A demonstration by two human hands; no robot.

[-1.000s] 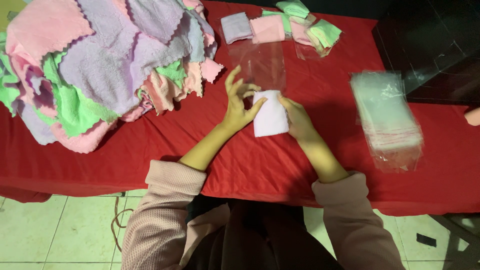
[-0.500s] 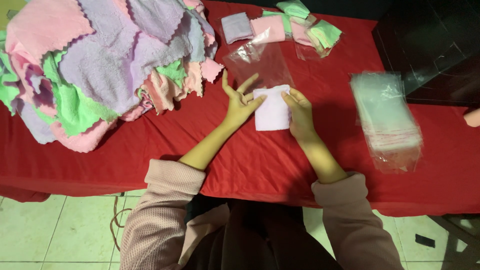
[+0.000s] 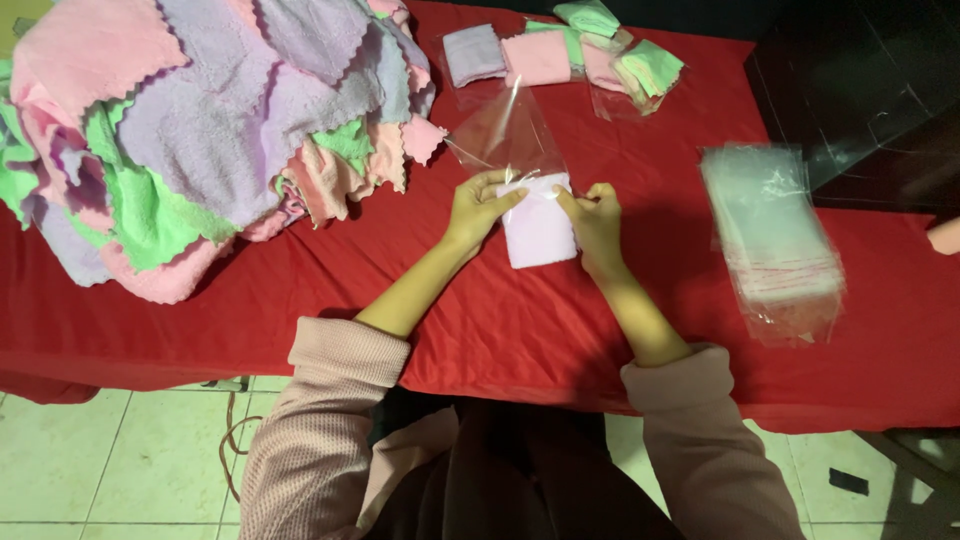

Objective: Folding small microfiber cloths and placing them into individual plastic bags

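A folded pale lilac cloth (image 3: 538, 228) lies on the red tablecloth (image 3: 500, 330) in front of me. My left hand (image 3: 478, 205) pinches its far left corner together with the mouth of a clear plastic bag (image 3: 500, 135) that stretches away from me. My right hand (image 3: 593, 218) grips the cloth's far right corner at the bag's mouth. The cloth's far edge sits just at the bag opening.
A big heap of pink, purple and green cloths (image 3: 180, 130) fills the table's left. Several bagged folded cloths (image 3: 570, 50) lie at the far edge. A stack of empty clear bags (image 3: 775, 235) sits to the right. Another person's fingertip (image 3: 945, 237) shows at the right edge.
My left hand, spread flat beside the cloth before, has closed on the cloth's corner and the bag's mouth. My right hand has slid up to the far right corner.
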